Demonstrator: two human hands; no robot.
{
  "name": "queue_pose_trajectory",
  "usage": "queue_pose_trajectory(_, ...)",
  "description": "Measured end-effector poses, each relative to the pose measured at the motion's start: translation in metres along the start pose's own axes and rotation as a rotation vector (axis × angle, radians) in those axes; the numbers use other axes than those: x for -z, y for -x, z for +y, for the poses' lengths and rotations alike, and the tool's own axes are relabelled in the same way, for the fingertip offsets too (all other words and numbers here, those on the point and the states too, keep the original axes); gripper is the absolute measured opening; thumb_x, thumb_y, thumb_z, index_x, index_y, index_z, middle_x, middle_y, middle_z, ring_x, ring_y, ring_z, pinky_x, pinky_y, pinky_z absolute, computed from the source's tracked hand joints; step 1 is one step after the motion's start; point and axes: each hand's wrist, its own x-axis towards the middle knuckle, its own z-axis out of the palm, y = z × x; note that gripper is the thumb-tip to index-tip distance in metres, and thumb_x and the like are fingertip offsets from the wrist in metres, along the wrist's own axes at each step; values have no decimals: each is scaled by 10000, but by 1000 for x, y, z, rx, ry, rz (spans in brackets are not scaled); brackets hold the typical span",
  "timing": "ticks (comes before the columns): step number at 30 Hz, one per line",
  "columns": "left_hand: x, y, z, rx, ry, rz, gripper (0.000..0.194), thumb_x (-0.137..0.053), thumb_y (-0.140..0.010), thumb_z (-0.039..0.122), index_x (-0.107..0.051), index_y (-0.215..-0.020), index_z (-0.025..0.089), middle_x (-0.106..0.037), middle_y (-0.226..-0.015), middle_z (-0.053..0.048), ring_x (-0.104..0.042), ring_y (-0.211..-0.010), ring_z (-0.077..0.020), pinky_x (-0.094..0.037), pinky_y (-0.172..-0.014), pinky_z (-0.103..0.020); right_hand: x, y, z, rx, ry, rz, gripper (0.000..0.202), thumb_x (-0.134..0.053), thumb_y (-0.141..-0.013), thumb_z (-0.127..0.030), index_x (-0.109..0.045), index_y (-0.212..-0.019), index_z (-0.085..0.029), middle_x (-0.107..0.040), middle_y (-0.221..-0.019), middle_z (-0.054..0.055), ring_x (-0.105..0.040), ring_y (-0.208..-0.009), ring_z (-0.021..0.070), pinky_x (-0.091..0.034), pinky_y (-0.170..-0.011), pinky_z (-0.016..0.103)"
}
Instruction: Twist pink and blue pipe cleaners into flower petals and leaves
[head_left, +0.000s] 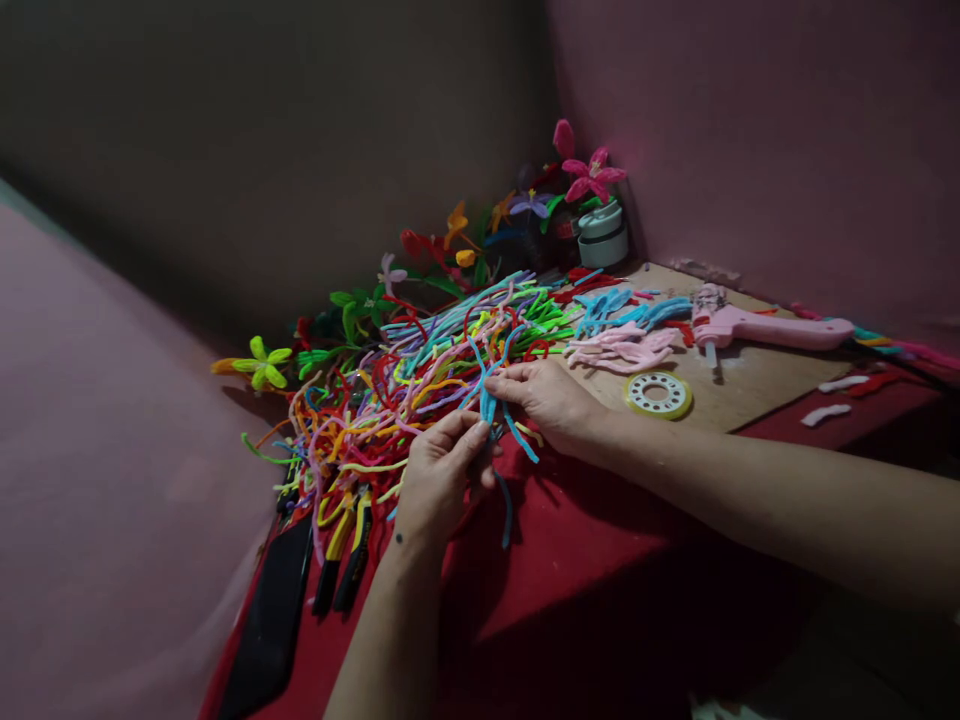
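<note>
Several blue pipe cleaners are bunched together between my hands, their loose ends splaying up and down. My left hand pinches the lower part of the bunch between thumb and fingers. Just above and to the right, my right hand pinches the same blue pieces near where they cross. One blue end dangles below my left hand. Behind both hands spreads a large tangled heap of multicoloured pipe cleaners.
A pink glue gun and a tape roll lie on a wooden board with pale pink and blue pieces. Yellow-black pliers and a black phone-like slab lie at left. Pipe-cleaner flowers stand along the wall.
</note>
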Motion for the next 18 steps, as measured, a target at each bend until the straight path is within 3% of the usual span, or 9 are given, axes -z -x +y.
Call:
queue_pose_trajectory(4,-1,-1,-1,-6,22,5,232,-603,-731,375,-514,-786,168,-576,-594,27,-441,-358,-42,-315,-323,-135,1,-2,3,16,80,-47,317,-627,-684,-410,-534,-545,-141,-539,-486,-8,-459,-430,75,-373,-456,217)
queue_pose_trajectory(8,-1,-1,-2,-16,-1,24,219,-591,-735,372,-513,-755,168,-571,-587,29,-427,-356,-34,-312,-329,-136,1,-3,5,-3,90,-94,246,-638,-678,-342,-550,-579,-136,-549,-509,-10,-468,-446,75,-362,-457,213)
queue_pose_trajectory(13,-2,0,2,-15,-79,10,217,-597,-730,345,-512,-668,155,-502,-510,49,-398,-330,-32,-279,-310,-143,0,-1,2,-48,39,-9,261,-660,-659,-299,-512,-521,-135,-513,-454,-24,-438,-402,60,-337,-427,208)
queue_pose_trajectory(18,-2,0,2,6,-22,-19,232,-618,-709,378,-534,-748,165,-574,-588,28,-451,-342,-49,-306,-299,-152,-1,-2,-2,-33,11,1,252,-689,-632,-288,-511,-538,-136,-502,-427,-38,-419,-376,54,-312,-402,199)
